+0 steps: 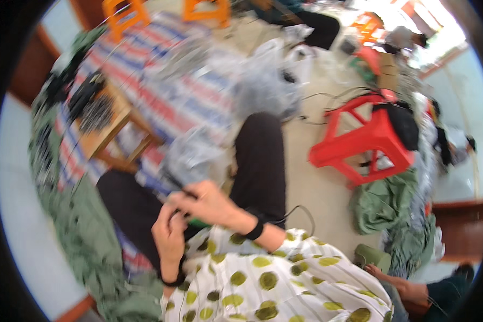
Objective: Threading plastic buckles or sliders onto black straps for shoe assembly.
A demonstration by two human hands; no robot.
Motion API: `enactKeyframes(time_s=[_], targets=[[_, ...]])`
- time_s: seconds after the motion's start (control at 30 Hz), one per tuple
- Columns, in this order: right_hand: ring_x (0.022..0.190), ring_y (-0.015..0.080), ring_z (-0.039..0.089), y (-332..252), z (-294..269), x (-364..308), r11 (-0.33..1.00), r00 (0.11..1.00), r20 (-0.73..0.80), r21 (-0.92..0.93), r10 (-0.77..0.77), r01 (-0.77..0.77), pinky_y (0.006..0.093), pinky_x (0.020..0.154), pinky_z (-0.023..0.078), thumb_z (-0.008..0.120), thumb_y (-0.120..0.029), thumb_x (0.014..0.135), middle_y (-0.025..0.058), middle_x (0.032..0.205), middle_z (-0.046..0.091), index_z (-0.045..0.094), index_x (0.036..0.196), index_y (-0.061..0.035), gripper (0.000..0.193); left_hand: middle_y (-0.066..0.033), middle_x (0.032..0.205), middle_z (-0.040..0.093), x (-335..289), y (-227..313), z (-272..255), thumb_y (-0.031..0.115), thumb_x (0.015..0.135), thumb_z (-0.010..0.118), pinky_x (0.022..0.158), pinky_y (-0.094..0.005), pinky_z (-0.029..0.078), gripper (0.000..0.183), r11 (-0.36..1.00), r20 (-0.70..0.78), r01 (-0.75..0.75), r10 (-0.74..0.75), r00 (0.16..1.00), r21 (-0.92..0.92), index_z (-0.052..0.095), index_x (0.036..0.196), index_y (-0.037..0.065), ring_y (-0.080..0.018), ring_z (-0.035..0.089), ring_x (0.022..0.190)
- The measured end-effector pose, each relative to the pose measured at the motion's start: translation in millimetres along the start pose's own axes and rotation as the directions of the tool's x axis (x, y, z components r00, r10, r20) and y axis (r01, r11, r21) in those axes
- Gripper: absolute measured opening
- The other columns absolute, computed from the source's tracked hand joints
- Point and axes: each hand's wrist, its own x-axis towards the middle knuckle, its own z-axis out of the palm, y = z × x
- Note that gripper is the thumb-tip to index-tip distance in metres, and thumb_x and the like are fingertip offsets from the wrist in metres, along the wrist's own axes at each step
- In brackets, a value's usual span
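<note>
Right hand [209, 203] pinches a thin dark cable [173, 184] over the lap, fingertips pressed together on it. Left hand [169, 236] curls just below, touching the right; its grip is too blurry to tell. Glossy red plastic stool [362, 142] sits tipped nearby on the floor.

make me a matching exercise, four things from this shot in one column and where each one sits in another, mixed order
Things:
1. red stool
2. orange stools
3. right hand
4. green cloth

Places:
A. at the top edge of the picture, far off
B. tipped over on the floor, right of the knee
C. over the lap, pinching a thin dark thing
D. heaped on the floor just below the red stool

Pairs: 1-B, 2-A, 3-C, 4-D
</note>
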Motion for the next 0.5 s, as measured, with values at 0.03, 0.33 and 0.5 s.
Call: enactKeyframes(time_s=[0.03,0.33,0.5], targets=[[0.05,0.0078,0.055,-2,-3,-1,0.999,0.999,-0.045,0.037,0.012,-0.01,0.0248,0.047,0.045,0.059,-0.028,0.086,0.003,0.055,0.057,0.061,0.07,0.0028,0.035,0.0008,0.066,0.049,3,4,-1,0.007,0.084,0.049,0.053,-0.022,0.037,0.012,0.999,0.052,-0.015,0.018,0.998,-0.045,0.057,0.088,0.0,-0.0062,0.043,0.058],[0.046,0.0005,0.038,-24,-1,3,0.967,0.986,-0.137,0.247,0.096,-0.06,0.0191,0.04,0.026,0.062,-0.025,0.087,-0.0056,0.054,0.048,0.058,0.064,-0.0044,0.031,0.0001,0.076,0.053,-6,6,-6,0.028,0.087,0.061,0.055,-0.0195,0.037,0.03,0.983,-0.115,-0.131,0.116,0.987,-0.13,0.055,0.101,0.002,-0.006,0.045,0.063],[0.048,0.0015,0.04,-11,5,-3,0.994,0.997,-0.064,0.103,0.033,-0.027,0.0209,0.042,0.029,0.062,-0.024,0.087,-0.0039,0.056,0.05,0.06,0.068,-0.0008,0.03,-0.0041,0.08,0.056,-4,17,-6,0.027,0.082,0.067,0.062,-0.0231,0.042,0.038,0.96,-0.185,-0.268,0.279,0.942,0.084,0.056,0.107,0.0,-0.0123,0.052,0.069]])
